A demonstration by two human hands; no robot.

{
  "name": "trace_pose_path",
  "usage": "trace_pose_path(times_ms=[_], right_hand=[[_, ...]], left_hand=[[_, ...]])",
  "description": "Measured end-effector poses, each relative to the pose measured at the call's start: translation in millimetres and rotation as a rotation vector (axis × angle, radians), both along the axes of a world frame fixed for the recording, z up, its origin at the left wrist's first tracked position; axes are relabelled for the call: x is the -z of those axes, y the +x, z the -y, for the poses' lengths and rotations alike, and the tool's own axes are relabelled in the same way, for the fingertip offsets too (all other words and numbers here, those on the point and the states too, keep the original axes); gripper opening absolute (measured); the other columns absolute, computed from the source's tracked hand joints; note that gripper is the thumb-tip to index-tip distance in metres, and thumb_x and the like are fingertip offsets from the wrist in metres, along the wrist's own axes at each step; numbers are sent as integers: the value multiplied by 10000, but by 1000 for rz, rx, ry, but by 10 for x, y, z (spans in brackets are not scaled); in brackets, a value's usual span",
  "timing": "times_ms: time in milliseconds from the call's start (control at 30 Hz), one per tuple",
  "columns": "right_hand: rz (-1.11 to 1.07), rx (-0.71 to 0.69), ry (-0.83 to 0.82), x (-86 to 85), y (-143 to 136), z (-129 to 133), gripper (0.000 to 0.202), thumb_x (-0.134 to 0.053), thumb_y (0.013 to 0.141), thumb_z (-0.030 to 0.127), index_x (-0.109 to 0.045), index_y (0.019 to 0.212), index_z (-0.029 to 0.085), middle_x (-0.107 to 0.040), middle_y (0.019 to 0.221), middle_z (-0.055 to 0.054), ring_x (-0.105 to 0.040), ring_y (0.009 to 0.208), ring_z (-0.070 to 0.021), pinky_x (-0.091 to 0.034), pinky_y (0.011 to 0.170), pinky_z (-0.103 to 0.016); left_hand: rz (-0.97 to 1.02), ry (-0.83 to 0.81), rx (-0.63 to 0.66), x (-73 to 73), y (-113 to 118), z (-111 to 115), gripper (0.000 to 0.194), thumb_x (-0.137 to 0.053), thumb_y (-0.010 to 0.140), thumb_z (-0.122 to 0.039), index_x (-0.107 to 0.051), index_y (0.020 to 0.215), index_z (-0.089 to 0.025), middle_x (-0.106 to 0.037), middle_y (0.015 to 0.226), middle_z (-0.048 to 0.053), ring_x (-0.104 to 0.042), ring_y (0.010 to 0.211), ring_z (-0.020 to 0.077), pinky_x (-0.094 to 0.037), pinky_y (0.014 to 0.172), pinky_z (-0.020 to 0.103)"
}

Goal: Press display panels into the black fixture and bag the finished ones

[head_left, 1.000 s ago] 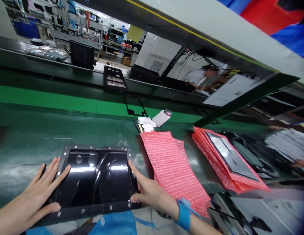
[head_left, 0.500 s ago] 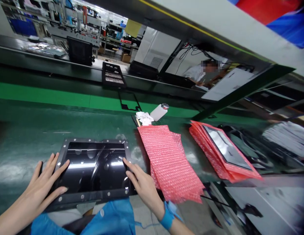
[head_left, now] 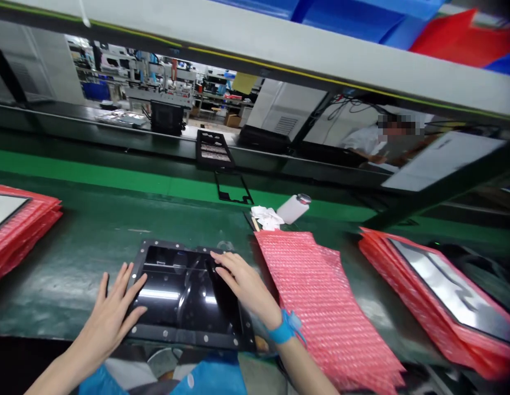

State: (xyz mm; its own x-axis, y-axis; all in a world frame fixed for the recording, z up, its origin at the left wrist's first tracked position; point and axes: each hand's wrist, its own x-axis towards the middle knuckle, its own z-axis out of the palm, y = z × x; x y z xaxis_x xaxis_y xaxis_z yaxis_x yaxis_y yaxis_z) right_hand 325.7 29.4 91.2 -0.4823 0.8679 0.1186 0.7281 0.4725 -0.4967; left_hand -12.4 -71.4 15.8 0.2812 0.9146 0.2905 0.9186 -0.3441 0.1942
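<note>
A black framed screen panel (head_left: 185, 296) with small round dots along its border lies at the front edge of the green bench. My left hand (head_left: 117, 304) rests with spread fingers on the panel's left border. Over the upper right part of the panel is my right hand (head_left: 242, 282), its fingertips near the top edge; whether they pinch anything is too small to tell. A blue band (head_left: 284, 328) circles my right wrist. Just right of the panel lie pink bubble-wrap bags (head_left: 316, 296).
A white bottle (head_left: 294, 209) and crumpled white tissue (head_left: 268, 218) stand behind the bags. Stacks of pink wrap with panels lie far left (head_left: 37, 230) and right (head_left: 448, 296). A shelf (head_left: 255, 33) spans above; a person (head_left: 368, 142) sits beyond the bench.
The view has turned left, bringing the left stack into sight. My right hand has moved up along the panel from its right side toward the top edge. My left hand stays on the left border.
</note>
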Motion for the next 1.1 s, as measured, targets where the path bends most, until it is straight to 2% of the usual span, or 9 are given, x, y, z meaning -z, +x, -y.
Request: trace_pose_path(times_ms=[100,167,333,467,633,800,933,1033,1100], right_hand=[[-15,-93,48,62,-235,-181,327,-442,990,209,-586,1283,227,-622,1288,-46,-531,1210,-193,-439,1042,-374],[-13,-131,73,92,-339,-248,353,-422,979,163,-575,1290,229,-624,1285,-46,-530,1201,-198,-442,1028,-389],[-14,-187,107,131,-470,-293,435,-370,918,77,-575,1266,238,-648,1161,-75,-557,1097,-244,-459,926,-445],[-74,-158,90,183,-546,-396,295,-364,895,112,-596,1056,196,-612,1039,-106,-546,1013,-266,-434,899,-464],[-148,-118,-33,206,-612,-635,150,-392,858,168,-526,893,225,-545,847,-44,-536,834,-225,-439,778,-395],[-241,-189,-224,-7,-548,-733,119,-436,858,226,-488,965,233,-575,882,-21,-560,809,-174,-465,709,-310],[-294,-261,-348,-268,-453,-707,216,-529,825,247,-487,1036,230,-595,941,-17,-567,760,-142,-482,688,-275],[-337,-269,-375,-465,-396,-657,174,-558,851,297,-488,994,227,-577,877,4,-518,657,-117,-449,613,-252],[-372,-246,-371,-604,-366,-619,157,-560,887,345,-498,976,232,-526,767,32,-486,622,-118,-419,574,-243]], left_hand=[[-8,-65,64,-82,-34,35,874,-495,943,-583,-37,1581,-200,-186,1618,175,-143,1501,348,-124,1172,635],[-10,-89,89,-129,-69,52,989,-525,897,-650,5,1577,-167,-195,1610,194,-132,1501,355,-93,1175,637],[-17,-67,58,-158,-34,64,1127,-503,815,-769,49,1570,-140,-193,1601,225,-107,1500,375,-33,1158,667],[3,-59,10,-141,43,69,1219,-500,766,-818,113,1556,-122,-231,1578,264,-133,1490,404,0,1125,718],[45,-93,-18,-182,66,81,1245,-531,746,-819,107,1559,-125,-227,1578,269,-114,1488,424,27,1107,743],[124,-148,31,-219,42,73,1132,-569,790,-754,28,1578,-204,-128,1617,217,-24,1490,438,-34,1116,742],[282,-89,8,-85,91,42,823,-568,912,-562,-148,1565,-290,-33,1639,156,66,1488,421,-100,1111,751],[569,-93,-3,18,174,-7,635,-574,935,-466,-302,1497,-351,-177,1631,111,-6,1506,376,-125,1141,718],[854,-201,-2,-17,246,-61,562,-583,929,-463,-383,1445,-363,-380,1552,106,-238,1477,355,-257,1153,626]])
